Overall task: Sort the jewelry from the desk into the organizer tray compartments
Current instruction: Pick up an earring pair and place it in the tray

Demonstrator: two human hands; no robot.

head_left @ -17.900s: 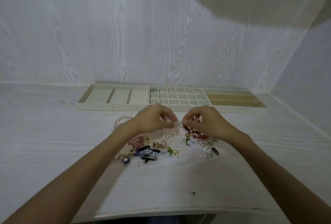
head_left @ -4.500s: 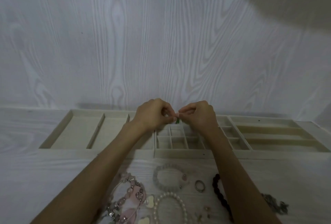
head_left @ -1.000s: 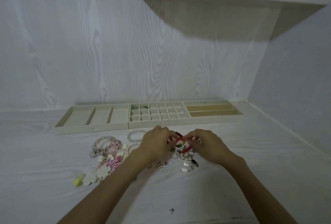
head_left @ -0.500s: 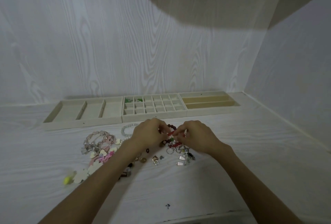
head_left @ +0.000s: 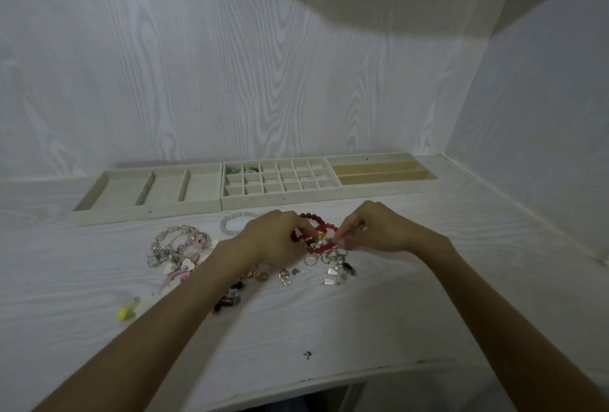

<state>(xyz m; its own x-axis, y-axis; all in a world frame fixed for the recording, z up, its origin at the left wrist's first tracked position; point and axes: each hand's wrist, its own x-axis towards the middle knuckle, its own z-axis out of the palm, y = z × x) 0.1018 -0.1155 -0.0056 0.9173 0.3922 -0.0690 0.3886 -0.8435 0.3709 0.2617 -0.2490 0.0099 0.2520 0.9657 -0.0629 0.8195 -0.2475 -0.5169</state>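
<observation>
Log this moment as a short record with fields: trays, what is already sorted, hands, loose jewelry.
trays: three organizer trays in a row at the back of the desk; left tray with three wide bins, grid tray, right tray with long slots
sorted: green pieces in the grid tray's two back-left cells
left hand: fingers curled at the red bead bracelet
right hand: pinching at the same bracelet
loose: pink and clear bead pile, clear bracelet, yellow bead, rings and small charms
</observation>
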